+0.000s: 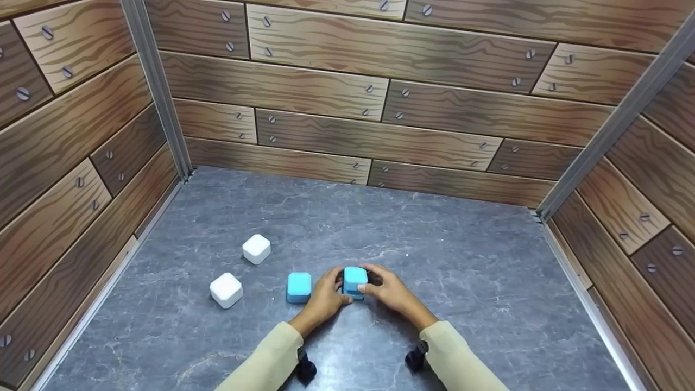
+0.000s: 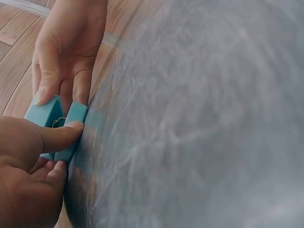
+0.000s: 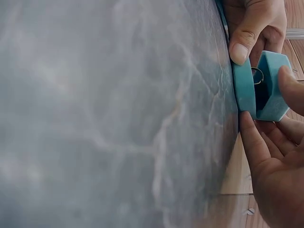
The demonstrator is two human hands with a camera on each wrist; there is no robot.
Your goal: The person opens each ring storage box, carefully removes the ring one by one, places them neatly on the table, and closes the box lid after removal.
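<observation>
A blue ring box [image 1: 355, 278] is between the two hands on the grey surface. Its lid [image 3: 276, 64] is tilted up from the base [image 3: 244, 88], and a thin gold-coloured ring [image 3: 258, 76] shows in the gap. The left hand [image 1: 324, 297] pinches the base, its thumb on the near side. On the lid the right hand [image 1: 393, 290] has its thumb and fingers, with one fingertip touching the base in the right wrist view. A second blue box [image 1: 299, 288] stands just left of the left hand.
Two white boxes [image 1: 226, 290] [image 1: 256, 249] with rounded corners stand farther left. Wood-patterned walls [image 1: 320, 92] with grey metal corner strips enclose the marbled grey surface [image 1: 467, 255] at the back and sides. Dark devices [image 1: 307, 370] hang at both wrists.
</observation>
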